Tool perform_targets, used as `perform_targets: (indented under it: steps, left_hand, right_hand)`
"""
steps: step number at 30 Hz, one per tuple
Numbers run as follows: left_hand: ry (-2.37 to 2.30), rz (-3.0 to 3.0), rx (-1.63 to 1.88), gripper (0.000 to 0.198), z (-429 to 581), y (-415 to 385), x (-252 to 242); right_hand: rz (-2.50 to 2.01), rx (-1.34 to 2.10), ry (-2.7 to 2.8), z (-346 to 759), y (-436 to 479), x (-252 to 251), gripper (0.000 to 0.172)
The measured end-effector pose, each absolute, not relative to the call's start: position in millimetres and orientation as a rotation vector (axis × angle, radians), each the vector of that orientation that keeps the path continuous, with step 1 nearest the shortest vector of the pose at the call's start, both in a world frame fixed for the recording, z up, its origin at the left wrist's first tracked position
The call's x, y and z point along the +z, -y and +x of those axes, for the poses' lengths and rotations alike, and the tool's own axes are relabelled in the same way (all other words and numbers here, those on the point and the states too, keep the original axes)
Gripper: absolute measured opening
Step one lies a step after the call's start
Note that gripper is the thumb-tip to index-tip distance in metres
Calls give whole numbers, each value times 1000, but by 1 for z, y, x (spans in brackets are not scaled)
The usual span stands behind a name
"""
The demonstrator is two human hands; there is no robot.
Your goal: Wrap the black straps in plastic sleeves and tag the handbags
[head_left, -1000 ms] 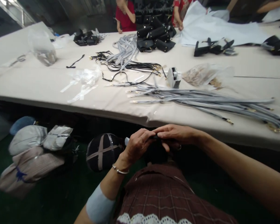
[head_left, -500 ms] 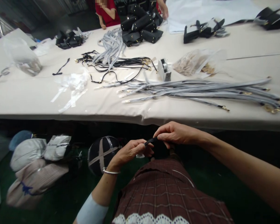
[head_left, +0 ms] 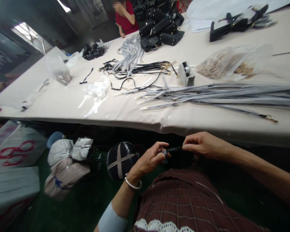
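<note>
Between my two hands, just off the table's near edge, runs a thin black strap (head_left: pixel 174 149). My left hand (head_left: pixel 152 158) is closed on one end, where a bit of greyish wrapping shows at the fingers. My right hand (head_left: pixel 203 145) pinches the strap further along; the part beyond it is lost against the dark. On the table above them lie long straps in grey wrapping (head_left: pixel 207 93) with gold clasps. Behind these is a bundle of bare black straps (head_left: pixel 145 68) with gold hardware.
A tape dispenser (head_left: pixel 186 74) stands beside a plastic bag of tan pieces (head_left: pixel 232 64). White strips (head_left: pixel 96 93) lie to the left. Black bags (head_left: pixel 159 30) are heaped at the back near a person in red (head_left: pixel 127 19). Sacks (head_left: pixel 65 174) and boxes (head_left: pixel 19 145) sit below the table.
The view has swung left, so things appear further right. My hands have drawn apart along the strap, and greyish wrapping now shows at my left fingers.
</note>
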State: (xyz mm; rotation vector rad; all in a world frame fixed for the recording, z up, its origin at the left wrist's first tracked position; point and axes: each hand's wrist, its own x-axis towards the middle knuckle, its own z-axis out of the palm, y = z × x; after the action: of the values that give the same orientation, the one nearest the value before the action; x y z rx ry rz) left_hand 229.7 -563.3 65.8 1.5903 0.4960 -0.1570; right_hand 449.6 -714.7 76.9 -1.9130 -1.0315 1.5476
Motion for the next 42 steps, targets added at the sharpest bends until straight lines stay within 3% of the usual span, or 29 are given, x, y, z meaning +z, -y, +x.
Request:
perform_targets:
  steps: [6, 18, 24, 29, 32, 36, 39, 42]
  left_hand:
    - [-585, 1360, -114, 37, 232, 553, 65]
    - [-581, 1478, 82, 15, 246, 565, 49]
    - [-471, 1581, 274, 13, 253, 574, 55]
    - [-261, 1878, 393, 10, 249, 580, 59]
    - [-260, 1847, 253, 40, 245, 571, 64]
    - [-258, 1752, -100, 43, 243, 554, 66]
    - [-320, 1764, -200, 38, 244, 552, 63]
    - [-349, 1913, -144, 25, 245, 558, 56]
  right_hand:
    - [-2033, 1271, 1243, 453, 716, 82, 30]
    - [-2174, 920, 1720, 426, 714, 97, 21]
    - [-1984, 1055, 1569, 418, 715, 95, 31]
    - [-1583, 1654, 1171, 428, 712, 91, 26]
    - [-1380, 1829, 854, 430, 714, 86, 35]
    - [-1362, 1810, 747, 428, 719, 85, 49]
    - [-1519, 1736, 829, 426, 721, 89, 38]
    - [-1823, 1385, 1198, 420, 724, 88, 31]
